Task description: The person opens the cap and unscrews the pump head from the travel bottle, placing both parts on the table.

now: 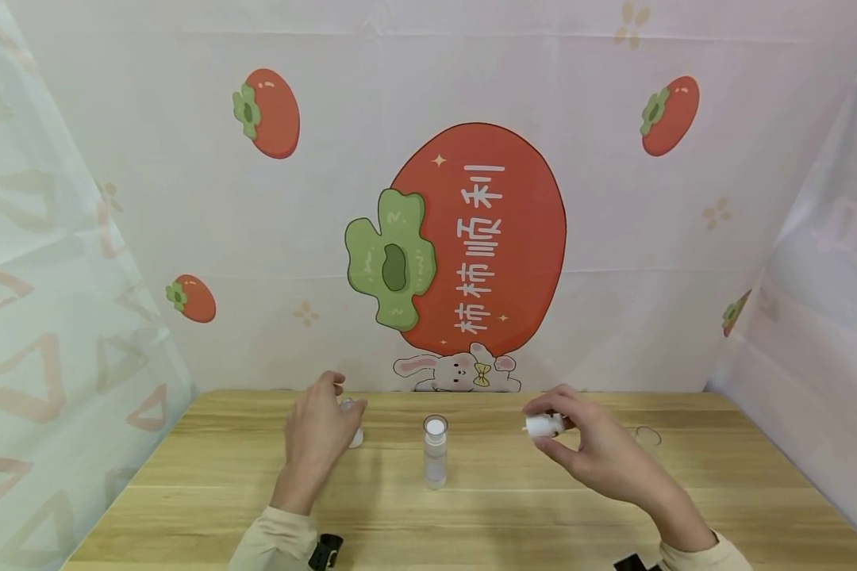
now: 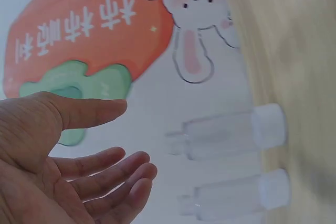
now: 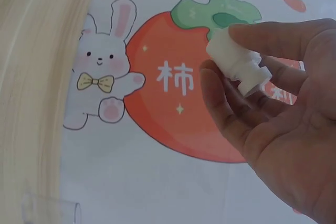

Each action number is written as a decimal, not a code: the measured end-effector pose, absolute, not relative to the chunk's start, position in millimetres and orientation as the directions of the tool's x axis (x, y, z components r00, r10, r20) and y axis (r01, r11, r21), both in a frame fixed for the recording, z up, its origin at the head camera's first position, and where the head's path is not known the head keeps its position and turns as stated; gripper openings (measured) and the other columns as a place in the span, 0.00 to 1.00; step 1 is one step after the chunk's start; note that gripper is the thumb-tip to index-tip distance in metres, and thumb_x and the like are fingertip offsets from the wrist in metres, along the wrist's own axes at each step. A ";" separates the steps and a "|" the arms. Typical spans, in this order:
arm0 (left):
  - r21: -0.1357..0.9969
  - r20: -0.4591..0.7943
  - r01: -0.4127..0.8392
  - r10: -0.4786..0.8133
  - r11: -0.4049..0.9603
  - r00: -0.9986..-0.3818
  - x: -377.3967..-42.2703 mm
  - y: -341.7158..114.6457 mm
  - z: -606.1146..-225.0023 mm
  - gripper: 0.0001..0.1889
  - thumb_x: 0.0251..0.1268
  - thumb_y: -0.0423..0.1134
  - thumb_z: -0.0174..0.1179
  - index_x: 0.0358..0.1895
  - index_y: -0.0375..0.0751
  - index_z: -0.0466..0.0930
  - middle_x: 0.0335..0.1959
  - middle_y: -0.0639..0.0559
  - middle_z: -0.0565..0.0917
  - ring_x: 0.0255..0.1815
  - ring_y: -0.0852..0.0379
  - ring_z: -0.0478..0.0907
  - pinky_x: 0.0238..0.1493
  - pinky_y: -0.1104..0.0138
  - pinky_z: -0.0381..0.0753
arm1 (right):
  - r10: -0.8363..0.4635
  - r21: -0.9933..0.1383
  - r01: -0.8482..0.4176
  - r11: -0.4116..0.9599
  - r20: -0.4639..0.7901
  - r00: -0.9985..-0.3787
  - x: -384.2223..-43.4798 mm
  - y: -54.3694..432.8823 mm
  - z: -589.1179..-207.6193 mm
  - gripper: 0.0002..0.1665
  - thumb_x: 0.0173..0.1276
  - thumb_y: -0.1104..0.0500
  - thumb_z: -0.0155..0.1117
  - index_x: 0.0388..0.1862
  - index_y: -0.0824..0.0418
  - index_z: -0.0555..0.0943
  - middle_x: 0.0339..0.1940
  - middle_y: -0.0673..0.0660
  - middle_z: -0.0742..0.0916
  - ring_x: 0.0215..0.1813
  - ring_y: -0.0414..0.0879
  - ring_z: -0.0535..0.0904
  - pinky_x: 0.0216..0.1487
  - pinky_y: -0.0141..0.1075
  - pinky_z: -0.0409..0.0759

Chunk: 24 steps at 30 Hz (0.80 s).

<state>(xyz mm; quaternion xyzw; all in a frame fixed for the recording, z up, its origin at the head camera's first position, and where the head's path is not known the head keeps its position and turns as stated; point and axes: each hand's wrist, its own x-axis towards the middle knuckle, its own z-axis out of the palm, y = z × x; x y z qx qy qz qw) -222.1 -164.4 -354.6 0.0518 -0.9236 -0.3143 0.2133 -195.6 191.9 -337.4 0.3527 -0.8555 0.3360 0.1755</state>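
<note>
A persimmon-printed backdrop (image 1: 328, 198) hangs behind everything, and in front of it spreads the wood-grain surface (image 1: 500, 507).

My left hand (image 1: 321, 428) is over the left part of the surface, thumb apart from the loosely bent fingers, with nothing between them. My right hand (image 1: 593, 448), on the other side, is clamped on a white piece, thumb against fingertips, up off the surface.

The middle bottle (image 1: 436, 468) stands upright between my hands, its long axis vertical and its round top facing up. I judge that spot handy because either hand could reach it. Two left bottles (image 2: 223, 137) (image 2: 231, 198) stand side by side just past my left fingertips, clear-bodied, white ends down on the surface, narrow necks up. Those broad white ends probably keep them steady. In the head view my hand covers much of that spot, so only one peeks out past my thumb.

The white piece (image 1: 540, 426) is smallest of what I handle, which likely explains a fingertip pinch rather than a full fist; gripping its sides leaves both ends free. Its long axis lies near level, across my view: the wide end with a tiny stub points left, toward the middle bottle's side, and the narrower, flanged end points right, into my palm.
</note>
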 end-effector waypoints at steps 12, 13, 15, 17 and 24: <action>0.580 0.387 0.142 -0.118 0.802 -0.915 -216.9 -147.3 -345.4 0.17 0.58 0.40 0.72 0.50 0.37 0.84 0.39 0.49 0.87 0.41 0.49 0.84 0.47 0.50 0.74 | -0.433 -0.429 -0.646 0.631 0.497 -0.752 -200.3 215.4 -335.1 0.26 0.56 0.76 0.73 0.55 0.63 0.84 0.45 0.50 0.79 0.42 0.37 0.78 0.41 0.34 0.79; 0.578 0.387 0.152 -0.106 0.802 -0.916 -216.7 -146.2 -345.5 0.17 0.58 0.39 0.72 0.49 0.37 0.84 0.39 0.49 0.87 0.41 0.49 0.84 0.47 0.50 0.75 | -0.425 -0.432 -0.631 0.644 0.484 -0.765 -200.8 217.6 -334.5 0.25 0.57 0.76 0.73 0.55 0.63 0.84 0.45 0.50 0.79 0.40 0.37 0.77 0.40 0.34 0.78; 0.578 0.382 0.170 -0.080 0.798 -0.921 -216.2 -143.8 -346.0 0.17 0.58 0.39 0.72 0.49 0.37 0.84 0.39 0.49 0.87 0.42 0.49 0.85 0.49 0.51 0.75 | -0.410 -0.436 -0.609 0.663 0.469 -0.782 -202.1 221.9 -333.2 0.24 0.59 0.75 0.72 0.55 0.65 0.84 0.45 0.51 0.79 0.38 0.37 0.76 0.38 0.34 0.77; 0.585 0.370 0.184 -0.058 0.790 -0.927 -215.3 -141.4 -346.5 0.17 0.58 0.38 0.72 0.49 0.37 0.84 0.39 0.49 0.87 0.43 0.48 0.85 0.47 0.52 0.79 | -0.398 -0.436 -0.590 0.679 0.457 -0.795 -203.7 225.9 -332.0 0.22 0.61 0.74 0.72 0.55 0.66 0.84 0.44 0.52 0.80 0.37 0.38 0.76 0.36 0.34 0.78; 0.556 0.367 0.229 0.011 0.799 -0.930 -213.5 -135.2 -350.1 0.15 0.57 0.37 0.72 0.47 0.38 0.84 0.39 0.48 0.87 0.42 0.48 0.85 0.41 0.54 0.83 | -0.339 -0.450 -0.529 0.719 0.437 -0.833 -209.6 239.8 -331.3 0.20 0.61 0.72 0.73 0.52 0.66 0.84 0.42 0.53 0.83 0.41 0.45 0.80 0.41 0.37 0.83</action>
